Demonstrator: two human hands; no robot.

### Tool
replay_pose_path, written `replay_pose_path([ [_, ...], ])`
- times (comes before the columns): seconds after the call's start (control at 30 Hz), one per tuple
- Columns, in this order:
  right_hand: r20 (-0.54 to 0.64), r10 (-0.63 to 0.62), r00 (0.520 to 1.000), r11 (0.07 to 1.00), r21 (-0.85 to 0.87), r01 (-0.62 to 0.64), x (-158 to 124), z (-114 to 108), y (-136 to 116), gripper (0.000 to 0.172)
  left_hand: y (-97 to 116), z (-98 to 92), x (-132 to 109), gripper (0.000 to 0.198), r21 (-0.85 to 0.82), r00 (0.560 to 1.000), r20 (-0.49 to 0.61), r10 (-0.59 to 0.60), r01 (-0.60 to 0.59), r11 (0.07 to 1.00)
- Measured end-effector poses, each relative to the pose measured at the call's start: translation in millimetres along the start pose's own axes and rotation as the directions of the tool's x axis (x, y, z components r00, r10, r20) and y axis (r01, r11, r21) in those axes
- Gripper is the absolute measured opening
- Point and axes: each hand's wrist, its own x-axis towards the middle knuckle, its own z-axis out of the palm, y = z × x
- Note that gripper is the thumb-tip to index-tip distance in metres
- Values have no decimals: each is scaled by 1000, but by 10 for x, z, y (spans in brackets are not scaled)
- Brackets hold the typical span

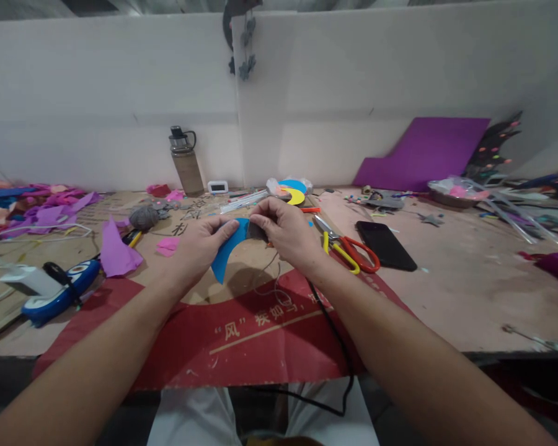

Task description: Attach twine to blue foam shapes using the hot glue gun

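A curved blue strip (226, 254), like a crescent of foam or felt, is held up above the red-and-tan cardboard. My left hand (203, 240) pinches its upper edge between thumb and fingers. At the strip's right end my right hand (283, 230) is closed on a small dark grey piece (256, 231) that meets the blue one. Whether the two pieces are joined is hidden by the fingers. Thin pale thread (275, 290) lies loose on the cardboard below. Right of my right hand lie scissors with red handles (360, 254) and a yellow-handled tool (341, 253).
A black phone (385, 246) lies right of the scissors. Behind stand a bottle (186, 164) and a small white clock (218, 187). Purple sheet (428, 152) leans on the wall. At left are a blue power strip (62, 294), grey yarn (144, 217) and colored scraps (51, 210).
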Motion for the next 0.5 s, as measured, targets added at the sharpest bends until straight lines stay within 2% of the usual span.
replay_pose_path([
  [0.17, 28, 76, 997, 993, 84, -78, 11, -11, -21, 15, -50, -12, 18, 29, 37, 999, 35, 21, -22, 999],
  [0.5, 137, 265, 954, 910, 291, -295, 3, -50, -114, 18, -70, -44, 28, 27, -59, 996, 85, 19, -14, 998],
])
